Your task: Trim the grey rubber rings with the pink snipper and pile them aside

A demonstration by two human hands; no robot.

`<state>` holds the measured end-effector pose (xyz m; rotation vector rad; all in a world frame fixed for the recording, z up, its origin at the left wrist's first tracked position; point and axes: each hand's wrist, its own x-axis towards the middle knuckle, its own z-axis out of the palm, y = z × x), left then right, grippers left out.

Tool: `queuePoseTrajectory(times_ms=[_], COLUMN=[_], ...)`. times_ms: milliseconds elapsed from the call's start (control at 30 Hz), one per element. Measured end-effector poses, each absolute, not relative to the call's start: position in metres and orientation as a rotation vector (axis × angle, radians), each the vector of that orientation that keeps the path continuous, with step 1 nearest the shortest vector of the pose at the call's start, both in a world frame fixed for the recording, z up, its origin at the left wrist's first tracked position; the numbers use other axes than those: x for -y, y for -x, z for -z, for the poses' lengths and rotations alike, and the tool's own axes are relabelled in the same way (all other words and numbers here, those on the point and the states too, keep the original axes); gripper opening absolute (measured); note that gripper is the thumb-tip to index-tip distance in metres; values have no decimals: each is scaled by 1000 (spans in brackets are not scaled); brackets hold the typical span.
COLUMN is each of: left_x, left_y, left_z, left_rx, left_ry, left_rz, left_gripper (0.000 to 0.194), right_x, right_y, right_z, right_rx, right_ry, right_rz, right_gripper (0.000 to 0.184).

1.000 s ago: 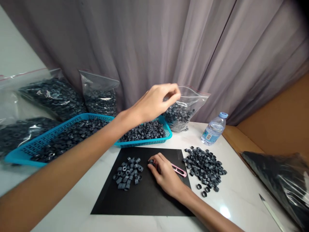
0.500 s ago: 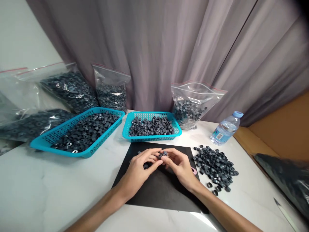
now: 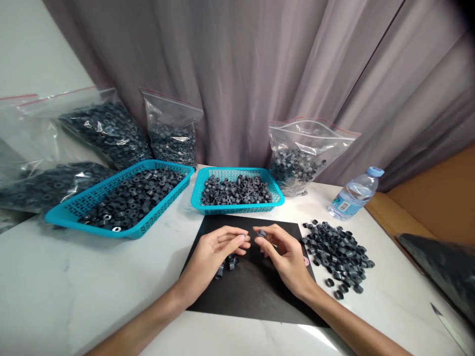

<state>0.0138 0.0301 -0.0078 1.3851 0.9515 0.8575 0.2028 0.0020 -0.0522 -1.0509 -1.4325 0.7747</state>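
Head: right fingers pinch dark piece; left fingers curled, hold unclear; bottle label illegible.

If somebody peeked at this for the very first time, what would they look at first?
Probably the bright blue left basket and right basket behind the hands, both holding lots of dark pieces. Next, the left hand and right hand over the black mat, the right pinching a small dark ring. Right of the mat lies a loose pile, with a water bottle behind it.
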Motion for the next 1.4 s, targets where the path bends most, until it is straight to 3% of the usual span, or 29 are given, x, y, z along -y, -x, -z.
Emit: queuePoseTrajectory(times_ms=[200, 367, 600, 800, 1033, 1400], left_x=[-24, -21, -24, -21, -25, -24], left_y=[-13, -15, -16, -16, -15, -12], left_z=[-1, -1, 8, 4, 9, 8], left_rx=[-882, -838, -827, -822, -881, -885], left_ry=[-1230, -1076, -998, -1148, -1246, -1206], left_rz=[-791, -774, -805, -745, -756, -734], left_gripper=[36, 31, 38, 24, 20, 28], right_x=[1, 1, 1, 1, 2, 7], right_y=[-204, -206, -207, -209, -209, -205], right_z=[51, 53, 54, 56, 55, 47], right_rx=[1588, 1641, 1677, 1715, 1754, 1631], right_ry=[1068, 1043, 1046, 1063, 1031, 1074], right_rz=[-538, -448, -478, -503, -510, -659], right_gripper=[24, 28, 29, 32, 34, 17])
